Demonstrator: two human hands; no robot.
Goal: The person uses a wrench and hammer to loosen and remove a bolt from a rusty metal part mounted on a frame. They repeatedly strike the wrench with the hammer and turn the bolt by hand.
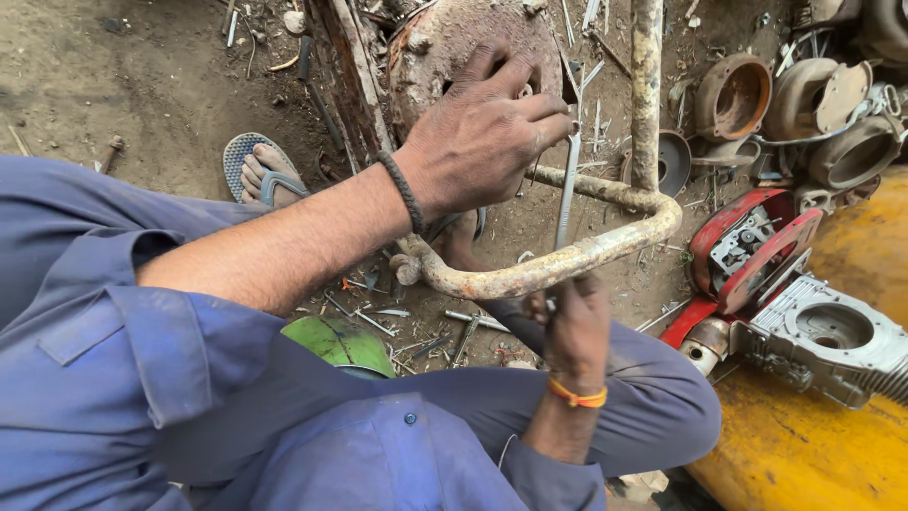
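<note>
Dirt floor [113,76] littered with scrap. My left hand [482,132] clamps the rusty housing [445,38] above the bent pipe frame [567,260]; my right hand [572,326] grips a thin metal rod [567,185]. If the rod slips, I risk skinning my knuckles on the rust.

A single head-worn camera looks steeply down from above the person's chest, close to the work. Blue sleeves and a bent knee fill the lower left. The left hand [482,132] and right hand [575,326] sit near centre by a rusty tube frame [567,260]. Dirt ground [113,85] spreads top left; metal casings [813,104] crowd the right edge.
</note>
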